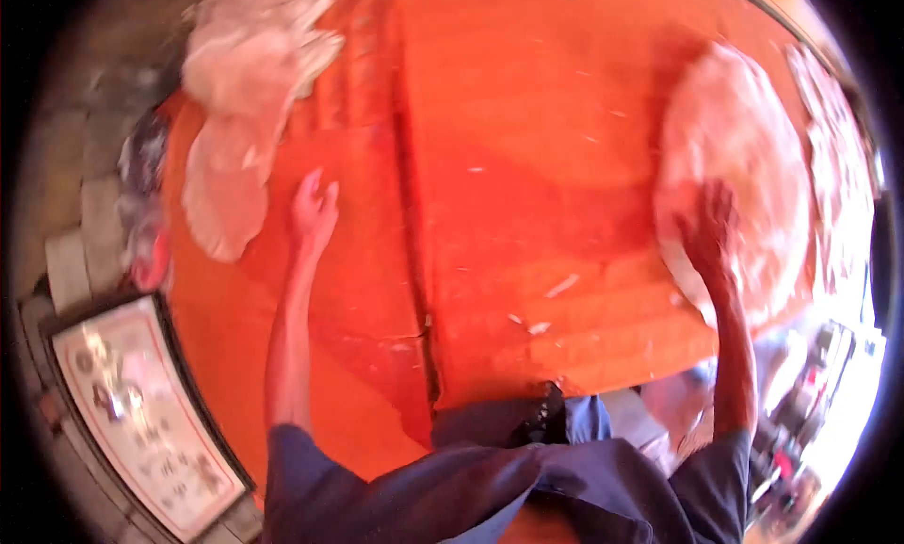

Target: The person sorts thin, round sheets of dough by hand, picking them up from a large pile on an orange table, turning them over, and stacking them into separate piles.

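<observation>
Pale oval sheet [744, 120], lying lengthwise front-to-back under nearer, open right hand [714, 233]; well apart from loosely open, empty left hand [314, 211] over orange tabletop [537, 214].

Single head-worn view, looking forward and steeply down over orange surface [527, 167], wearer's arms within frame

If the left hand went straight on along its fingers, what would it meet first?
The left hand would likely pass over the orange cover, then meet the near edge of the bunched pale sheets. Its height above the cover is unclear.
</observation>
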A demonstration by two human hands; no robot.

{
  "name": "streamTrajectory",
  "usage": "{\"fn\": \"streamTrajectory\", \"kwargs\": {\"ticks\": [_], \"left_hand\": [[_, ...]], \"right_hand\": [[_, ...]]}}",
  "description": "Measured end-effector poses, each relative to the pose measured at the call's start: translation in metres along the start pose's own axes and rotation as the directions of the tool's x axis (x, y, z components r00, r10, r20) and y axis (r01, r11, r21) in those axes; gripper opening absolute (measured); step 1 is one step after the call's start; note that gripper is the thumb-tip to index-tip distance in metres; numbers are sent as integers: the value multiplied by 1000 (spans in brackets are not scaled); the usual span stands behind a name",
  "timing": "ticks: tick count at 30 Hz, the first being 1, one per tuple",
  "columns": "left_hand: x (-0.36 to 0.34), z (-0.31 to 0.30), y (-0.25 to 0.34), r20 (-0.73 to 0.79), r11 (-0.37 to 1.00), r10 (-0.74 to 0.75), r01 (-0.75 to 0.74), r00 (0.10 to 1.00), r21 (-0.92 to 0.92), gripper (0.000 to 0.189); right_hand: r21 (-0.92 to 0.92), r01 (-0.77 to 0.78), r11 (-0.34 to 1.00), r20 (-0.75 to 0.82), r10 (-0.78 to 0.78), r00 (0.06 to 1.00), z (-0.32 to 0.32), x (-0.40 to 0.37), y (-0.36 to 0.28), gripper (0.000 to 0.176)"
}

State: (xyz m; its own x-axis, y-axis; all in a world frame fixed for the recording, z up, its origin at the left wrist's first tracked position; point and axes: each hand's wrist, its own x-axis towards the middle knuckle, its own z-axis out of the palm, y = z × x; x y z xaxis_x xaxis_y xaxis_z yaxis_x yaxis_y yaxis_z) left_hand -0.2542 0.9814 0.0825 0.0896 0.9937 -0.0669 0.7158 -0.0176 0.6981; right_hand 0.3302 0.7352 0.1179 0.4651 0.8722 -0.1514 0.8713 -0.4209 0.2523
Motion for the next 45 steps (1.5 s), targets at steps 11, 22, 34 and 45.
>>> {"fn": "streamTrajectory", "kwargs": {"ticks": [11, 22, 34, 45], "left_hand": [[151, -41, -37, -324, 761, 209, 55, 923, 647, 17], [-92, 7, 85, 190, 790, 594, -611, 782, 43, 3], [1, -75, -67, -374, 865, 202, 15, 905, 502, 47], [57, -117, -110, -219, 959, -14, 75, 976, 274, 28]], "right_hand": [[-68, 7, 998, 38, -4, 999, -9, 4, -7, 71], [906, -411, -100, 341, -403, 849, -70, -36, -184, 49], [732, -561, -387, 434, -370, 821, -59, -63, -265, 19], [657, -648, -385, 516, -396, 759, -20, -47, -206, 30]]}}
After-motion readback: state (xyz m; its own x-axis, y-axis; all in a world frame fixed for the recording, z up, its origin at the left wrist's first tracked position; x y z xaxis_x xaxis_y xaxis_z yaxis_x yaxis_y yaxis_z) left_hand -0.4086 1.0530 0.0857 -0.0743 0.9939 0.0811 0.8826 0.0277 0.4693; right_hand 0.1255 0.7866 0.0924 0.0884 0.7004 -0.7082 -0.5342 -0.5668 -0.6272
